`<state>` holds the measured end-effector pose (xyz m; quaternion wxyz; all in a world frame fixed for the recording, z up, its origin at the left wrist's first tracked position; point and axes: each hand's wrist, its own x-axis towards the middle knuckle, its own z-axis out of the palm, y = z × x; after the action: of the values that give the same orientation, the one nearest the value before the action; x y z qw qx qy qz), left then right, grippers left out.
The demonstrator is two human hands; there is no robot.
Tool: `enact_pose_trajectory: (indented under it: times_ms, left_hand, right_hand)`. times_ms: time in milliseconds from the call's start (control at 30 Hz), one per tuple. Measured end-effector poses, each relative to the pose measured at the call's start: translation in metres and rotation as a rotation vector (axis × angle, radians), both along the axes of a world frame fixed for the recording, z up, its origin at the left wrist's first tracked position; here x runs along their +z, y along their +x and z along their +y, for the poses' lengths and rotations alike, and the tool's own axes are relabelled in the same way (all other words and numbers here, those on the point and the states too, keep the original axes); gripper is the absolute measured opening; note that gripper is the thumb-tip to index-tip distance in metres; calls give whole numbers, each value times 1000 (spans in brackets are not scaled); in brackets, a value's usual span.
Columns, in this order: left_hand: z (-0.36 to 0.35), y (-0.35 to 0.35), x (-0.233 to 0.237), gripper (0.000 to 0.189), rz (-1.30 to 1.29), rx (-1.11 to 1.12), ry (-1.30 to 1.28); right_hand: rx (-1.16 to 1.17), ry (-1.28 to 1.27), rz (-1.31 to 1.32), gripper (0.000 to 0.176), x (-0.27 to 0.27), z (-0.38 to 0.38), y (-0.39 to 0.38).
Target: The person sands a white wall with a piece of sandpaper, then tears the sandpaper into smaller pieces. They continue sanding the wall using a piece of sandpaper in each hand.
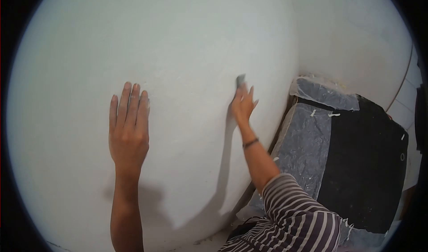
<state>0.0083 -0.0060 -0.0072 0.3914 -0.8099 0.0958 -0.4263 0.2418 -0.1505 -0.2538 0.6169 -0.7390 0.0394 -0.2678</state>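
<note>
My left hand [129, 129] lies flat against the white wall [187, 113], fingers stretched upward and holding nothing. Farther right, my right hand [243, 105] is raised to the same wall, with a dark band around the wrist. It grips a small grey flat piece [240, 80], perhaps sandpaper, which sticks out above the fingertips against the wall. Motion blurs this piece, and my fingers cover its lower part. Faint uneven patches show on the wall between my hands.
On the right, the wall meets a second wall [347, 42] at a corner. Below that corner stands a low surface with a black cover [363, 163] and crumpled clear plastic sheeting [305, 140], dotted with white scraps. Pale tiles [403, 102] show at the far right.
</note>
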Motion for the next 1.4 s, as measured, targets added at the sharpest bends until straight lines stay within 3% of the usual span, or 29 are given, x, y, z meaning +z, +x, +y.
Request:
enact_pose_trajectory:
  times_ms: [100, 200, 300, 367, 433, 533, 767, 900, 967, 1033, 1133, 1233, 1300, 1400]
  left_hand:
    - [1, 1, -1, 29, -19, -10, -18]
    - [-2, -3, -2, 28, 6, 4, -28]
    - [-3, -2, -1, 28, 13, 5, -25]
    - [-1, -3, -1, 28, 9, 10, -27]
    - [-2, -2, -1, 28, 11, 9, -42]
    - [-1, -5, -3, 29, 34, 24, -39]
    - [-2, -5, -3, 30, 34, 10, -46]
    - [-4, -4, -5, 31, 23, 5, -42]
    - [-3, -2, -4, 32, 11, -1, -32]
    - [-4, -2, -5, 32, 5, -6, -28]
    - [-5, -1, -4, 31, 12, 15, 2]
    - [-3, -2, -5, 31, 13, 14, 2]
    - [-3, 0, -3, 30, 10, -10, -5]
    - [-1, -2, -1, 29, 9, -23, -10]
  right_hand:
    - [82, -9, -97, 45, -27, 21, -38]
    - [-44, -7, -21, 46, -10, -7, 20]
    - [-22, 36, 138, 46, 5, -12, 26]
    - [34, -6, 20, 46, -7, 7, -9]
    - [-16, -17, -37, 47, -17, 4, 2]
    - [-47, 52, 281, 48, -15, -34, 73]
    - [-54, -35, 143, 46, -33, -28, 66]
    - [-2, 88, 335, 45, -11, -36, 92]
    - [-41, -49, -38, 41, 9, -11, 42]
    - [72, -34, -243, 41, 40, 6, -2]
    - [-63, -92, -347, 42, 71, -11, 36]
    - [-25, -65, -271, 43, 91, -10, 31]
    - [12, -131, -468, 42, 80, 17, -18]
    - [19, -139, -525, 41, 87, 13, -13]
